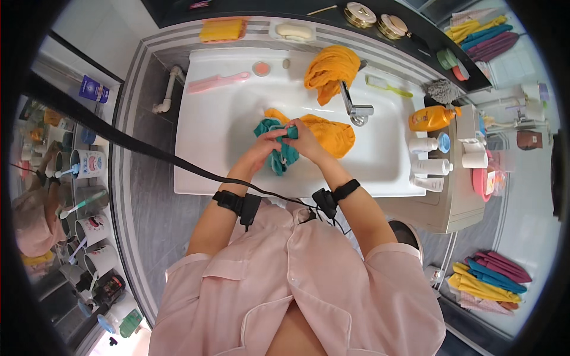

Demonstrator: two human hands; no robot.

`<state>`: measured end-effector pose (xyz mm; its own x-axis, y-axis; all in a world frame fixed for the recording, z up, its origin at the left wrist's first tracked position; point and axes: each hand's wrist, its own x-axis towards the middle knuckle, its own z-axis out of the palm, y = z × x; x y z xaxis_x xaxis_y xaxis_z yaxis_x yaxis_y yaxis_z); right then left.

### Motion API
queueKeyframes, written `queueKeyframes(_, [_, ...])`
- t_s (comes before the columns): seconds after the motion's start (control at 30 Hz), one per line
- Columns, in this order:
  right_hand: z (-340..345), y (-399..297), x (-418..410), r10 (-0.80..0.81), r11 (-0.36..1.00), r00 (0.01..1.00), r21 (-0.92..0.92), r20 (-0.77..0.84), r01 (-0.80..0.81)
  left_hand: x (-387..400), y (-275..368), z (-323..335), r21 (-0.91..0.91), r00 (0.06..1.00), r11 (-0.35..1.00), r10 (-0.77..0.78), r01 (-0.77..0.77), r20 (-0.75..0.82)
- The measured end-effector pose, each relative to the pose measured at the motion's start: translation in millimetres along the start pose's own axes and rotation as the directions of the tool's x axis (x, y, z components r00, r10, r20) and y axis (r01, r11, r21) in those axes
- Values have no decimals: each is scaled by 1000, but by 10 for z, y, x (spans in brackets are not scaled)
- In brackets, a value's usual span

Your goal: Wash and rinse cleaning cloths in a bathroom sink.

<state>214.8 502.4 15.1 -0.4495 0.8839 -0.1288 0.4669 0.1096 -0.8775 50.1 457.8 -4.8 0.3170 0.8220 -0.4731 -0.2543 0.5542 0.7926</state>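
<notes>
Over the white sink basin [383, 160], my left hand [263, 149] and my right hand [303, 139] meet on a crumpled teal cloth [285, 162] with light edging. My right hand pinches a bunched part of it near the fingertips. My left hand's fingers reach across the same cloth, and its lower end hangs down below them. An orange cloth [331, 135] lies in the basin just right of the teal one, partly behind my right hand. Another orange cloth [331, 71], bundled up, rests at the back by the chrome faucet [356, 109].
A pink comb [218, 82] and a green-handled brush [388, 86] lie on the sink's back ledge. On the right stand an orange pump bottle [429, 118] and several white bottles [431, 167]. Cups with toothbrushes [89, 163] line the left shelf. A black cable [178, 162] crosses to my wrists.
</notes>
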Motion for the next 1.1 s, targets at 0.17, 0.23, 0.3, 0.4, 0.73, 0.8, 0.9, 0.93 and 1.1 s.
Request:
queueKeyframes(0.17, [-257, 254, -62, 67, 981, 989, 188, -130, -42, 22, -60, 165, -174, 999, 985, 0, -6, -33])
queueKeyframes(0.23, [-307, 361, -86, 138, 959, 979, 267, -148, -94, 9, -58, 256, -111, 981, 994, -31, 9, -191])
queueKeyframes(0.3, [-331, 323, -140, 188, 930, 966, 349, -177, -117, -11, -140, 222, -70, 961, 997, -59, 41, -272])
queueKeyframes(0.4, [-419, 194, -164, 305, 796, 937, 586, -170, -153, -67, -221, 137, -123, 913, 985, -159, 121, -376])
queueKeyframes(0.73, [-43, -196, -335, 290, 377, 956, 914, 36, -149, 365, -241, 633, -696, 977, 714, -84, -80, -198])
queueKeyframes(0.8, [299, -421, -466, 135, 753, 985, 657, -103, -35, 446, -841, -46, -773, 974, 595, 173, -223, -148])
queueKeyframes(0.9, [85, -417, -480, -128, 992, 972, -12, -195, 128, 611, -798, 189, -855, 982, 493, 170, -160, -85])
queueKeyframes(0.93, [70, -362, -414, -118, 993, 972, -6, -203, 119, 621, -779, 263, -879, 982, 453, 174, -148, -76])
queueKeyframes(1.1, [-197, 256, 164, 1, 990, 896, -125, -445, -62, 447, -271, 964, -683, 948, 727, -163, -72, -273])
